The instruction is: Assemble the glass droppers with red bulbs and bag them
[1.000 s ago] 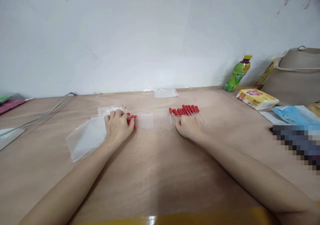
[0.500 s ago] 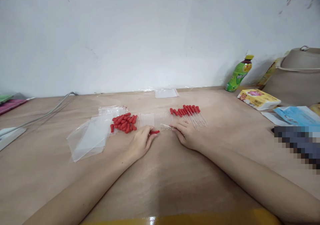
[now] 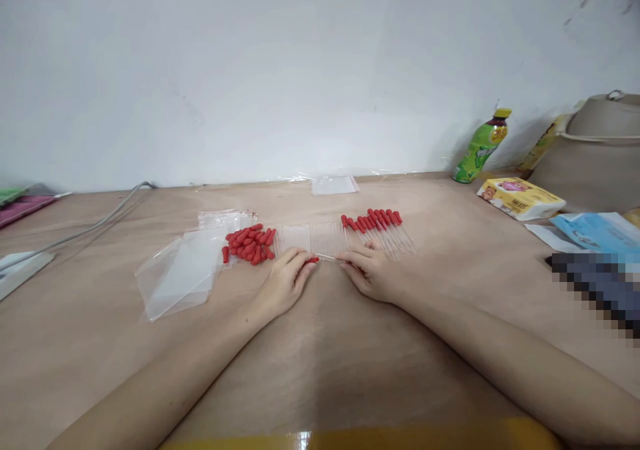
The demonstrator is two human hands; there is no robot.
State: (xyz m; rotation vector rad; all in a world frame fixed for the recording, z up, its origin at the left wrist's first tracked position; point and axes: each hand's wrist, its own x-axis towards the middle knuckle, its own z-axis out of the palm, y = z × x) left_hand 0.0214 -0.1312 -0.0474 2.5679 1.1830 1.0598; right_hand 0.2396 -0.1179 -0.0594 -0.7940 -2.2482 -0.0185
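Observation:
Pinched in my left hand (image 3: 290, 278) is a red rubber bulb (image 3: 313, 260), mostly covered by the fingers. My right hand (image 3: 369, 270) grips a thin clear glass tube (image 3: 327, 257), whose left end meets the bulb's opening. Behind both hands lies a row of clear tubes (image 3: 325, 237). Left of the row is a pile of loose red bulbs (image 3: 250, 243), partly on clear plastic bags (image 3: 183, 270). To the right, several tubes with red bulbs on their ends (image 3: 383, 220) lie side by side.
A small plastic bag (image 3: 335, 185) lies near the wall. At the right are a green bottle (image 3: 483, 147), a yellow tissue pack (image 3: 521, 198), a blue packet (image 3: 593, 231), a dark blurred object (image 3: 597, 290) and a beige bag (image 3: 595, 163). A grey cable (image 3: 107, 218) runs at the left.
The glass tube in my right hand has come down and left to the bulb in my left hand. They were apart before and now meet end to end.

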